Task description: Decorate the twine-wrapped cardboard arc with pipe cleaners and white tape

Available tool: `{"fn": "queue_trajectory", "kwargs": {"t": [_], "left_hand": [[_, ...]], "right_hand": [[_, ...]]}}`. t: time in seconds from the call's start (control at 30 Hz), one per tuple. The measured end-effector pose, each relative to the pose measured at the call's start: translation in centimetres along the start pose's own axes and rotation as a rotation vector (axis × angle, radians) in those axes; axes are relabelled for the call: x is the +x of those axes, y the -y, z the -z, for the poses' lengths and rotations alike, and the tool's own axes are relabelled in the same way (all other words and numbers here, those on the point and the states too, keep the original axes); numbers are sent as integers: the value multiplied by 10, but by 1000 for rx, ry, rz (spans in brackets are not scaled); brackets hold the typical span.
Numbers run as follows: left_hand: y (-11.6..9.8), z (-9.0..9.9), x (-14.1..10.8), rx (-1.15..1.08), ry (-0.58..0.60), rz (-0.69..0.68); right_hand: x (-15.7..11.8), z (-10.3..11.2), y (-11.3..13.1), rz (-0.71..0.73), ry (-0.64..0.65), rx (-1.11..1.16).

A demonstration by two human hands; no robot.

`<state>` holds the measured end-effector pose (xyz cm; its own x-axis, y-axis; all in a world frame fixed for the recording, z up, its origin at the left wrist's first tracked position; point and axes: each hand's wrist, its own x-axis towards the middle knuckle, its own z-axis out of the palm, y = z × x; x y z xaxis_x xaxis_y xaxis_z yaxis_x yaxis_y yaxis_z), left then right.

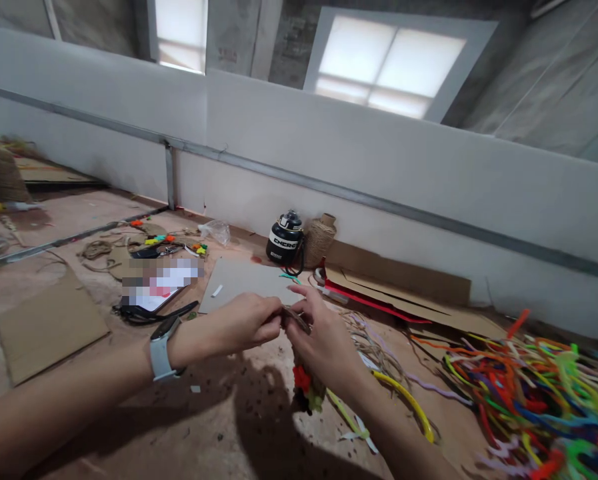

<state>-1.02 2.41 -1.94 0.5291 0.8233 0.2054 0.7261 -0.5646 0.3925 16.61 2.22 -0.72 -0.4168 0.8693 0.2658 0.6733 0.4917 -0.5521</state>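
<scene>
My left hand [261, 320], with a watch on its wrist, is closed in a pinch on one end of a brown twine piece [297, 321]. My right hand [321, 337] grips the same piece between thumb and fingers, its index finger raised a little. Below the right palm hangs a fuzzy cluster [303, 387] in orange, dark and yellow-green, which seems to belong to the held piece. Both hands are above the table, close together. The fingers partly hide the twine piece, so its full shape cannot be made out.
A black bottle [285, 241] and a twine spool [321, 237] stand by the wall. Tangled pipe cleaners [543, 393] cover the right side. Flat cardboard [51, 323], a phone [166, 287] and twine pieces with coloured bits [99, 250] lie left. A grey board [243, 280] lies beyond my hands.
</scene>
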Motion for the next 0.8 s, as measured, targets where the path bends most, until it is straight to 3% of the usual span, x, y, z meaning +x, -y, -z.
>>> {"fn": "queue_trajectory", "kwargs": {"t": [0.2, 0.43, 0.63, 0.8], "left_hand": [[5, 1, -1, -181, -78, -26], [6, 6, -2, -216, -73, -1], [10, 21, -3, -194, -68, 86], [21, 15, -1, -225, -40, 166]], "right_hand": [[1, 6, -5, 9, 12, 184], [3, 10, -11, -32, 45, 382], [7, 27, -20, -85, 90, 609], [8, 47, -29, -173, 90, 721]]}}
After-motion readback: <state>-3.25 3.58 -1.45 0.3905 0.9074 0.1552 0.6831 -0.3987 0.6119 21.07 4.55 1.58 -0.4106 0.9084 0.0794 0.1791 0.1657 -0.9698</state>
